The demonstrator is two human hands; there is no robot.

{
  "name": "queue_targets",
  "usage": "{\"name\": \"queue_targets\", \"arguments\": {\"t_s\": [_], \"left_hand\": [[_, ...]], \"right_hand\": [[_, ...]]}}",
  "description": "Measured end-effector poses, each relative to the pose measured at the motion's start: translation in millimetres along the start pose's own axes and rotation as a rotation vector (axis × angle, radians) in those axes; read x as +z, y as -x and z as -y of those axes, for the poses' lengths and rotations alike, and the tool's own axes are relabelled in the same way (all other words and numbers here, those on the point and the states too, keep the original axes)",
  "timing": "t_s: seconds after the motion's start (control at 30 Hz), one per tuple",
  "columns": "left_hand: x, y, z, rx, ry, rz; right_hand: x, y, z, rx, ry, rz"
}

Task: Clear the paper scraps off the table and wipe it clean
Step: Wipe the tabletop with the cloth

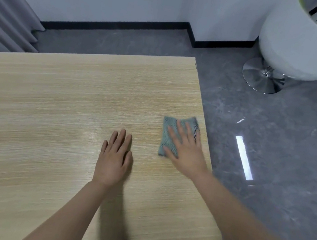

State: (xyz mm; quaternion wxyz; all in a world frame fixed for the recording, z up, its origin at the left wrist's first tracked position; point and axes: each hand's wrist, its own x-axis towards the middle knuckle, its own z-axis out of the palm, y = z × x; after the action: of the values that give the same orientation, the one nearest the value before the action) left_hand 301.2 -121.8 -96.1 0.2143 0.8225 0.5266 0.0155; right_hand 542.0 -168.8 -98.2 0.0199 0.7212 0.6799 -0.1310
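A light wood-grain table point(52, 115) fills the left and middle of the view. A grey-green knitted cloth point(168, 136) lies flat near the table's right edge. My right hand point(186, 151) presses flat on the cloth, fingers spread over it. My left hand point(114, 159) rests flat on the bare tabletop to the left of the cloth, fingers together, holding nothing. No paper scraps show on the table.
Grey floor point(270, 156) lies right of the table's edge, with a bright light reflection. A white round chair point(298, 44) on a chrome base point(261, 77) stands at the back right. Grey curtains point(7, 17) hang at the far left.
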Motion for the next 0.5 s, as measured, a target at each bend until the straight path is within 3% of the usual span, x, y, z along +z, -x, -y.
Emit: {"name": "queue_targets", "arguments": {"t_s": [0.13,0.2,0.27,0.4,0.5], "left_hand": [[0,11,-4,-0.009,0.001,0.040],[-4,14,-4,-0.005,-0.018,0.091],[-8,18,-1,-0.005,-0.041,0.137],[-5,30,-4,-0.047,-0.036,0.144],[0,40,-9,-0.066,-0.009,0.114]], "right_hand": [[21,52,25,-0.400,0.064,0.017],[21,48,10,-0.487,0.089,0.036],[13,26,-12,-0.374,0.071,0.021],[-12,-23,-53,0.026,-0.083,0.047],[-22,-39,-57,0.140,-0.155,0.082]]}}
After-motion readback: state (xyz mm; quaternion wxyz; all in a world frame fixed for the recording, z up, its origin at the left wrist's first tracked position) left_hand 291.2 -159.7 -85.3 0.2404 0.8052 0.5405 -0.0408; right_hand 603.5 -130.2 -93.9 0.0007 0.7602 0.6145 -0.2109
